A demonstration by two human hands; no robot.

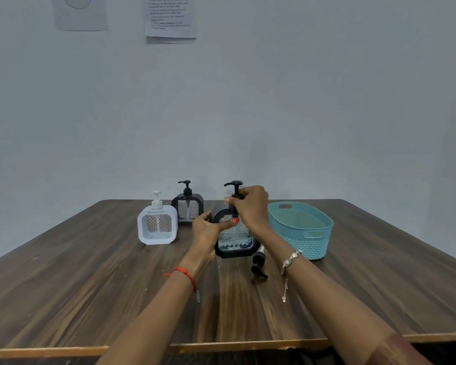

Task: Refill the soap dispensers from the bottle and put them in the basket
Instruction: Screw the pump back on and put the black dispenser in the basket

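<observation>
A black-framed soap dispenser (236,239) stands at the table's middle, with liquid low in its clear body. My left hand (208,229) grips its left side, thumb across the front. My right hand (250,204) is curled round the neck of its black pump top (234,186). A loose black pump head (258,267) lies on the table just to the front right of it. A white dispenser (157,223) and a second black dispenser (187,206) stand upright to the left. The teal basket (313,241) sits to the right, nothing visible inside.
The wooden table (90,285) runs up to a pale wall. Its front edge (221,346) is near me. Two paper sheets (170,17) hang on the wall above.
</observation>
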